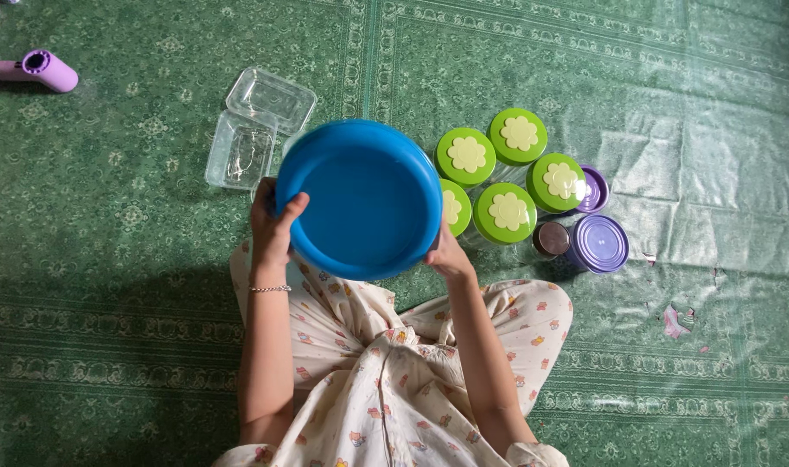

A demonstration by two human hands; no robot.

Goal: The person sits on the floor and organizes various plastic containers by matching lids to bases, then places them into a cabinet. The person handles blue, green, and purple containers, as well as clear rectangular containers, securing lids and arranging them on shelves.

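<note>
A round blue plastic basin [360, 199] is held up in front of me, its hollow facing the camera. My left hand [275, 227] grips its left rim, thumb curled over the edge, a thin bracelet on the wrist. My right hand [446, 255] holds the lower right rim, mostly hidden behind the basin. Below the basin are my lap and cream patterned clothing.
Several jars with green flower lids [505, 212] stand right of the basin, with two purple-lidded jars [600, 243] and a small brown-capped jar [551, 239] beside them. Two clear plastic containers [254, 125] lie upper left. A lilac tube-shaped object [44, 69] lies far left on the green patterned mat [109, 259].
</note>
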